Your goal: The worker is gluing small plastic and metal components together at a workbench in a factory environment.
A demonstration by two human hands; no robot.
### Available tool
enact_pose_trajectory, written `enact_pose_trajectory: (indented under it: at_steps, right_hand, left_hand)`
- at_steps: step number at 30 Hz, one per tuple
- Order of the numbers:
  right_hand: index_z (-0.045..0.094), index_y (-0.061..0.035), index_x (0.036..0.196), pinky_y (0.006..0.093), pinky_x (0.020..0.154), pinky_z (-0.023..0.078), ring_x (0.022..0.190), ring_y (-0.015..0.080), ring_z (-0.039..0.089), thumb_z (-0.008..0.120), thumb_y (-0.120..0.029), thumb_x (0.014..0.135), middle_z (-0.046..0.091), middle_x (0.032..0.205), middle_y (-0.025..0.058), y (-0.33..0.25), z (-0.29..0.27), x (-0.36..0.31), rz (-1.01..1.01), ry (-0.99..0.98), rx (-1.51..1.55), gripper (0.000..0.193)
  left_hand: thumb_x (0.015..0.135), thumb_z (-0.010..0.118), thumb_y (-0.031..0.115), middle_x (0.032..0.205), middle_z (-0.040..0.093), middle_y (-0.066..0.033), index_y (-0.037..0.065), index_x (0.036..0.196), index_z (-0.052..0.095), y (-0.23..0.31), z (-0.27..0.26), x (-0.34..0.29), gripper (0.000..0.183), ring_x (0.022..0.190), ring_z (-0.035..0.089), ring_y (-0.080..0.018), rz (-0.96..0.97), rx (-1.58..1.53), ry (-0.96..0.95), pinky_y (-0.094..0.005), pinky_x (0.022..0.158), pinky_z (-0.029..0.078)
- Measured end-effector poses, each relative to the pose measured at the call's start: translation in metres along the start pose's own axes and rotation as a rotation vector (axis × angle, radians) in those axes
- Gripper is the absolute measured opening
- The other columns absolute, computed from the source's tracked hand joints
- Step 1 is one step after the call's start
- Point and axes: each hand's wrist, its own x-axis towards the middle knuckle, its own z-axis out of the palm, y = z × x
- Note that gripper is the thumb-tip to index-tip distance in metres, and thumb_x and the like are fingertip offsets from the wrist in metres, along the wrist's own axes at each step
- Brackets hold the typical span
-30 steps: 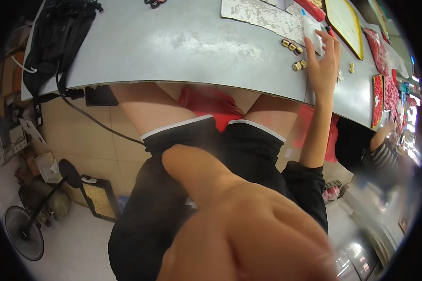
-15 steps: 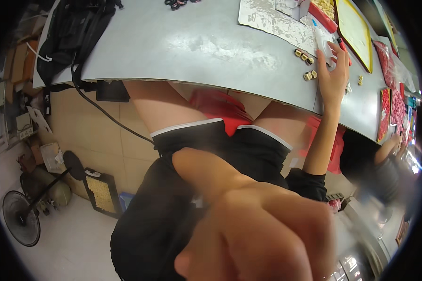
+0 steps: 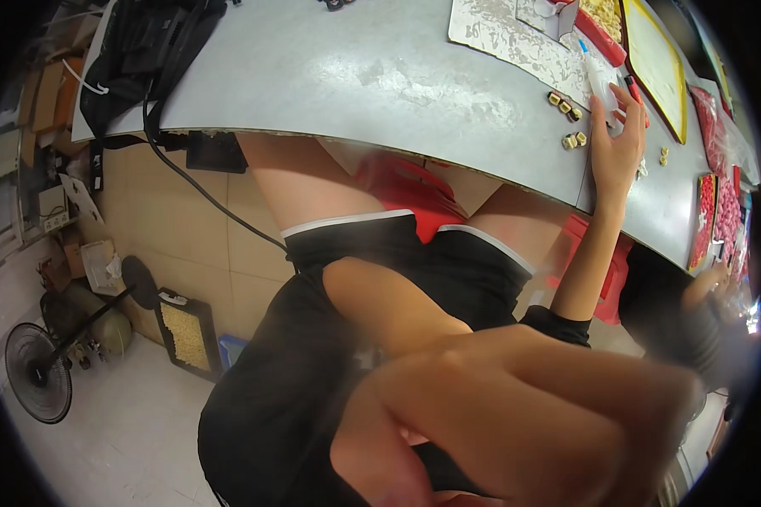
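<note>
My right hand [image 3: 617,152] rests on the grey worktop, its fingers bent around the lower end of a translucent white squeeze bottle [image 3: 600,78] with a blue tip. Right beside those fingers lies a red and black pen-like stick [image 3: 634,89]. Small gold-and-dark blocks [image 3: 565,106] sit left of the hand, with more gold pieces [image 3: 574,140] nearer the table edge. Another little gold piece [image 3: 664,156] lies to its right. My left hand [image 3: 516,406] is raised very close to the camera, large and blurred. Its fingers bend away and their tips are hidden, so what they hold does not show.
A worn white sheet [image 3: 516,51] lies at the far right, by a red box of yellowish pieces [image 3: 600,42] and a yellow-rimmed tray [image 3: 683,127]. A black bag [image 3: 135,51] with a cable occupies the left end. A fan [image 3: 38,372] stands on the floor; another person [image 3: 693,313] is at right.
My left hand has shifted to the right and turned a little, close to the camera. The whole view has moved slightly. My right hand stays at the bottle.
</note>
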Motion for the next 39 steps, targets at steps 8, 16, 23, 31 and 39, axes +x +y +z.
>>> enact_pose_trajectory:
  at_steps: [8,16,23,31,39]
  right_hand:
    - [0.063,-0.0035,0.111,0.0356,0.084,0.048,0.095,0.0264,0.058,0.07,-0.021,0.086,0.063,0.107,0.0124,0.001,0.001,-0.001,0.014,0.019,0.014,0.031]
    - [0.062,-0.0032,0.11,0.0354,0.084,0.048,0.095,0.0267,0.058,0.07,-0.02,0.086,0.064,0.109,0.012,-0.001,0.0,0.0,0.027,0.011,0.031,0.03]
    - [0.063,-0.0029,0.109,0.035,0.084,0.049,0.095,0.0256,0.06,0.071,-0.019,0.085,0.065,0.107,0.0109,0.002,-0.002,-0.002,0.018,0.019,0.042,0.03]
    - [0.064,-0.003,0.109,0.0349,0.085,0.049,0.097,0.0243,0.063,0.073,-0.015,0.082,0.067,0.104,0.0108,-0.005,0.002,0.002,0.045,0.042,0.116,0.031]
    - [0.064,-0.0032,0.108,0.0339,0.087,0.048,0.1,0.0194,0.061,0.073,-0.011,0.083,0.067,0.107,0.0088,0.006,-0.023,-0.009,0.219,0.135,0.292,0.028]
  left_hand:
    - [0.092,0.054,0.015,0.083,0.054,-0.0081,0.004,0.086,0.055,-0.015,-0.001,-0.002,0.012,0.073,0.051,-0.0161,-0.018,-0.23,-0.028,-0.0212,0.052,0.042]
    - [0.091,0.053,0.017,0.084,0.053,-0.0081,0.003,0.089,0.055,-0.027,0.002,-0.008,0.014,0.074,0.051,-0.0163,-0.041,-0.473,-0.03,-0.0221,0.053,0.043]
    - [0.09,0.053,0.019,0.085,0.053,-0.0081,0.002,0.092,0.054,-0.043,0.008,-0.021,0.017,0.075,0.052,-0.0165,-0.063,-0.688,-0.035,-0.0228,0.054,0.043]
    - [0.094,0.038,0.028,0.102,0.054,-0.0184,-0.004,0.118,0.046,-0.018,-0.011,-0.022,0.041,0.092,0.055,-0.0238,-0.817,-0.831,-0.371,-0.0311,0.072,0.045]
    - [0.105,0.022,0.027,0.124,0.049,-0.0375,0.0,0.145,0.028,-0.002,0.021,-0.06,0.048,0.112,0.055,-0.0401,-1.293,-1.009,-0.009,-0.0455,0.095,0.042]
